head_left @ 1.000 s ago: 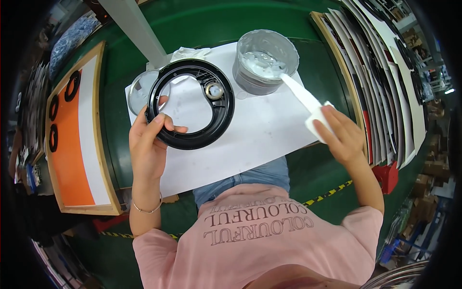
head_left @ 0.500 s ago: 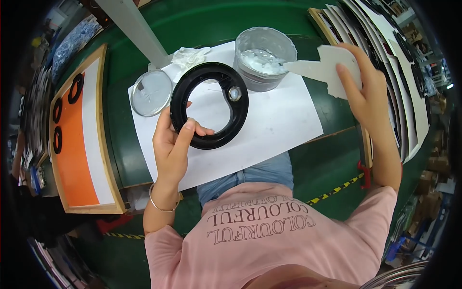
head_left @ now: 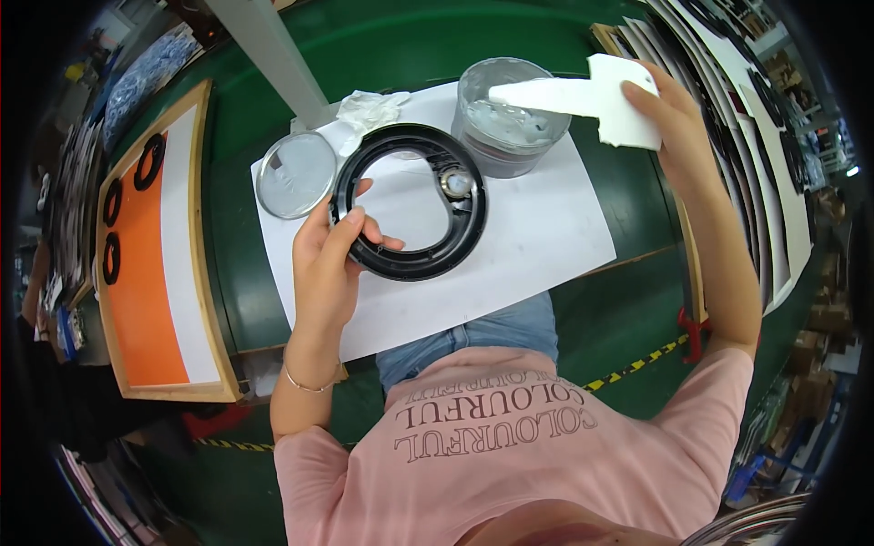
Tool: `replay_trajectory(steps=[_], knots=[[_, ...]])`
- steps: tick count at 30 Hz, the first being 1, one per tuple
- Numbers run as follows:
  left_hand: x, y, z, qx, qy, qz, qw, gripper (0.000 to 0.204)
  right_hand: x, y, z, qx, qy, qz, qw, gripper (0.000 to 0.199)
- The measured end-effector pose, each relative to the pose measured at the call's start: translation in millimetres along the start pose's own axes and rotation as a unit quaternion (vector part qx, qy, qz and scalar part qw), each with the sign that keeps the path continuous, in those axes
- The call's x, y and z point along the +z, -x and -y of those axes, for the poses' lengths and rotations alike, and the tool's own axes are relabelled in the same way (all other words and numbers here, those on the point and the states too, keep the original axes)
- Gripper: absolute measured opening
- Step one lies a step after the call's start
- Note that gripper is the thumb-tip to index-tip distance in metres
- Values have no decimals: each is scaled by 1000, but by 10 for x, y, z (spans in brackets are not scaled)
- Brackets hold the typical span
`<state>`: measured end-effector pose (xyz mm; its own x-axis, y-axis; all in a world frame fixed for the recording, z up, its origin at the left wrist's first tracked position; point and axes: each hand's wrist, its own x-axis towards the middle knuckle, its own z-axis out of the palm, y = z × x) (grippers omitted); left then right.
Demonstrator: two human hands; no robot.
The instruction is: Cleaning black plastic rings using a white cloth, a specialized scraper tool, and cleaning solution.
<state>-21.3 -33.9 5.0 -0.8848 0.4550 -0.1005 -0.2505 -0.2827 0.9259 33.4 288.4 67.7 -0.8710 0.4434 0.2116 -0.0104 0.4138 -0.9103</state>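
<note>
My left hand (head_left: 332, 250) grips a black plastic ring (head_left: 466, 227) at its lower left, thumb on top and fingers through the opening. A small round silvery insert (head_left: 456, 184) sits in the ring's thicker right side. Up at the right, my right hand (head_left: 675, 109) is closed on the wide end of a flat white spatula-like piece (head_left: 628, 107). Its narrow tip reaches over a translucent tub (head_left: 510, 166) of whitish-grey paste (head_left: 510, 123). Whether the tip touches the paste I cannot tell.
White paper (head_left: 537, 227) covers the green table under the tub. A round clear lid (head_left: 296, 177) and crumpled tissue (head_left: 371, 109) lie behind the ring. At the left stands a wood-framed orange and white tray (head_left: 173, 273) with black rings; stacked boards (head_left: 742, 173) stand at the right.
My right hand has moved left and up, bringing the white piece's tip from the tub's right rim to over its inside. The ring has shifted slightly right and tilted.
</note>
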Motion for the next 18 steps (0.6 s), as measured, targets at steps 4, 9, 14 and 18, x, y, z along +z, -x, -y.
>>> replay_trajectory(steps=[4,9,14,18], knots=[[-22,-119,-71,-58,76,50,994,35,-9,331,35,-185,40,-21,982,31],[-13,-257,-176,-115,131,95,980,32,-92,526,200,-541,235,161,791,21],[25,-296,-218,-123,142,119,975,32,-180,545,218,-561,275,156,765,28],[47,-286,-232,-120,155,133,972,32,-199,554,287,-570,266,180,756,27]])
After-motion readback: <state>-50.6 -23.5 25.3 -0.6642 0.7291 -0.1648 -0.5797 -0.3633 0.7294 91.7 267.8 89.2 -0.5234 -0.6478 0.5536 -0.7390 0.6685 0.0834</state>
